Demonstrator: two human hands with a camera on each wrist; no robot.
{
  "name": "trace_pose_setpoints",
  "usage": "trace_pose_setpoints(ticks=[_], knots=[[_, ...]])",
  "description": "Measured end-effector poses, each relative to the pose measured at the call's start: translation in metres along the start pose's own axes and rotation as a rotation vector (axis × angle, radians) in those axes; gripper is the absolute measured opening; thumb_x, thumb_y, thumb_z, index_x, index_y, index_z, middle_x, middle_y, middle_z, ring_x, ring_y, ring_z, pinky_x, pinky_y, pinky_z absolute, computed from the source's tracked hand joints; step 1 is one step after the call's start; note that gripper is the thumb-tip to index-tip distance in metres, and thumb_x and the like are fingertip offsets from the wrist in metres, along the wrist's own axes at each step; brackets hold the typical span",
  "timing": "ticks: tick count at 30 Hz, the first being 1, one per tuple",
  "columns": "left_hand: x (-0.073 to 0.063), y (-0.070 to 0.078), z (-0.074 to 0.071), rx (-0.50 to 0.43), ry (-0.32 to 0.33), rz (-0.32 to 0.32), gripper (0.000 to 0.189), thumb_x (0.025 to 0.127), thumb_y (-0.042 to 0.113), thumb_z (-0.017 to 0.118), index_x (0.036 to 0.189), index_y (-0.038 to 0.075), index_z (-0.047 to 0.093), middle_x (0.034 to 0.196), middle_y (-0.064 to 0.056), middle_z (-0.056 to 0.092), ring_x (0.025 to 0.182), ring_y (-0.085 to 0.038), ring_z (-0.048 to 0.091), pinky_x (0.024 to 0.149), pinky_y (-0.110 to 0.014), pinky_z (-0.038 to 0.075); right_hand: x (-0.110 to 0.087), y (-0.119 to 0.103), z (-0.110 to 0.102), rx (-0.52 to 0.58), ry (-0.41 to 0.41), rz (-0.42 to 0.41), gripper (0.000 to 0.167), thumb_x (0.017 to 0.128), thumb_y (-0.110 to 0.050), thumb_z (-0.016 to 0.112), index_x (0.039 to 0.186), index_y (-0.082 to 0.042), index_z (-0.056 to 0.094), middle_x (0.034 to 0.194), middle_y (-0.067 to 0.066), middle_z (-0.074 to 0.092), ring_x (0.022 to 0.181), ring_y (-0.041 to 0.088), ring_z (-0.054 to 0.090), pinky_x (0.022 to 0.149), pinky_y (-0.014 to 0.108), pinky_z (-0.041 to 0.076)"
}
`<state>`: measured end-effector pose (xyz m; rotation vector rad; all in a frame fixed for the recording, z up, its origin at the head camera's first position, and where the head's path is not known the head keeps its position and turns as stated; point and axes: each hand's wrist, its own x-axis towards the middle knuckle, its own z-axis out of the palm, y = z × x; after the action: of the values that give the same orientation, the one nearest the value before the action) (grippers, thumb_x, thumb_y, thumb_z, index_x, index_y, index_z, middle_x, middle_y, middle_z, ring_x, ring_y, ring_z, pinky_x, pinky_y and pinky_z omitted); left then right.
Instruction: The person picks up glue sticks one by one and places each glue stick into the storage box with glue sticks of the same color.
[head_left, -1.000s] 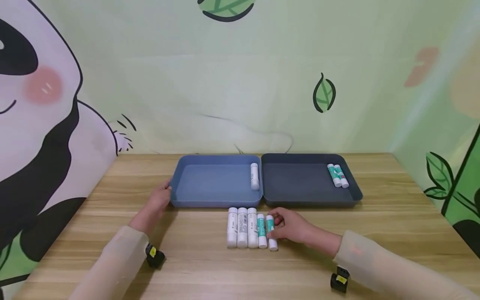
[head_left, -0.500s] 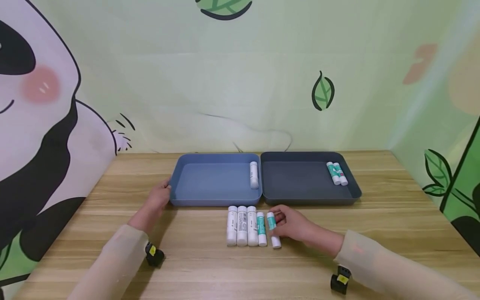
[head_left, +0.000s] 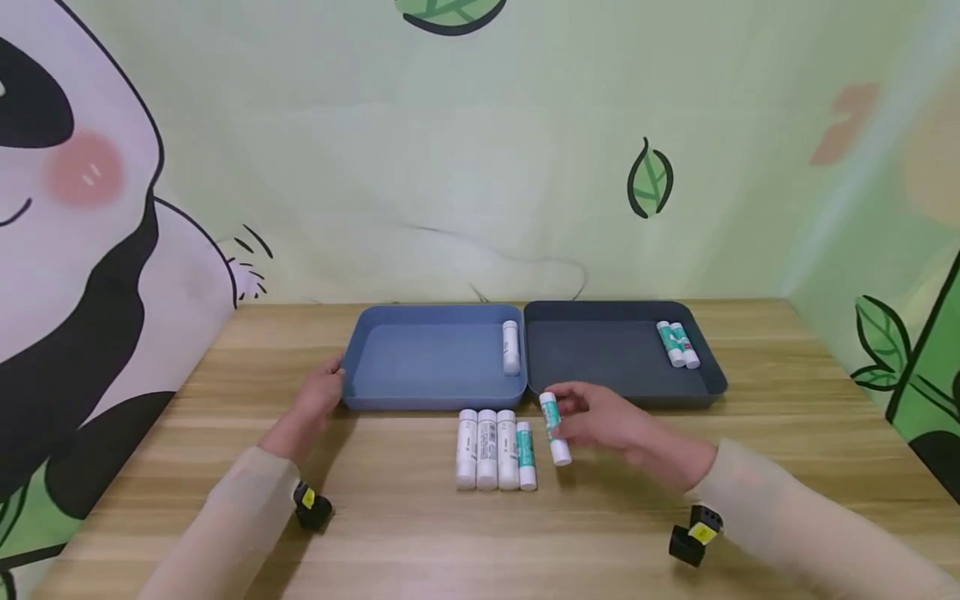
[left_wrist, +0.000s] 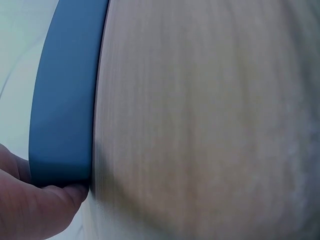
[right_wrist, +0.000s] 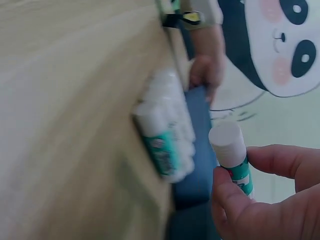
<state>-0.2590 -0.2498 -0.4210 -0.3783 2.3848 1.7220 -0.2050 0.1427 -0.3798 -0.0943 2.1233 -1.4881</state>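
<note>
My right hand pinches a green-and-white glue stick between thumb and fingers, just above the table in front of the dark grey tray. In the right wrist view its white cap points toward the camera. My left hand grips the left end of the blue tray; in the left wrist view the thumb lies against the tray's corner. Between my hands three larger white sticks and one green-and-white glue stick lie in a row on the table.
A single white stick lies inside the blue tray at its right side. Two green-and-white glue sticks lie at the right end of the dark grey tray. Both trays stand side by side near the back wall.
My right hand has drawn the green-and-white glue stick away from the row's right end, then lifted it up and toward the dark grey tray. The left hand has stayed at the blue tray.
</note>
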Motion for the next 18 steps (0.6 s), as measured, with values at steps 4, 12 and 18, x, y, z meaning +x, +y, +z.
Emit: trace_pose_setpoints(ticks=[4,12,18], knots=[[-0.002,0.002,0.002,-0.020,-0.004,0.016,0.055,0.108,0.003,0.020,0.161,-0.006,0.007,0.170,-0.026,0.005,0.161,-0.038,0.003,0.134,-0.048,0.008,-0.005,-0.018,-0.018,-0.016,-0.013,-0.032,0.067,0.095,-0.002,0.064,0.156,-0.002,0.036,0.147,0.026,0.043,0.116,0.027,0.059,0.098,0.034,0.061],[0.000,0.003,0.003,-0.030,0.004,0.013,0.054,0.108,0.003,0.020,0.160,-0.006,0.008,0.170,-0.026,0.006,0.161,-0.037,0.004,0.134,-0.047,0.008,-0.009,-0.061,-0.076,-0.073,-0.008,-0.129,0.069,0.100,-0.002,0.056,0.161,-0.003,0.026,0.155,0.027,0.035,0.118,0.023,0.053,0.087,0.018,0.058],[0.000,0.002,0.002,-0.019,0.000,0.010,0.054,0.108,0.003,0.019,0.160,-0.006,0.007,0.170,-0.026,0.006,0.161,-0.037,0.004,0.134,-0.048,0.008,-0.004,-0.092,-0.119,-0.193,0.060,-0.117,0.069,0.102,-0.006,0.054,0.163,-0.007,0.022,0.160,0.026,0.030,0.123,0.028,0.050,0.081,0.013,0.056]])
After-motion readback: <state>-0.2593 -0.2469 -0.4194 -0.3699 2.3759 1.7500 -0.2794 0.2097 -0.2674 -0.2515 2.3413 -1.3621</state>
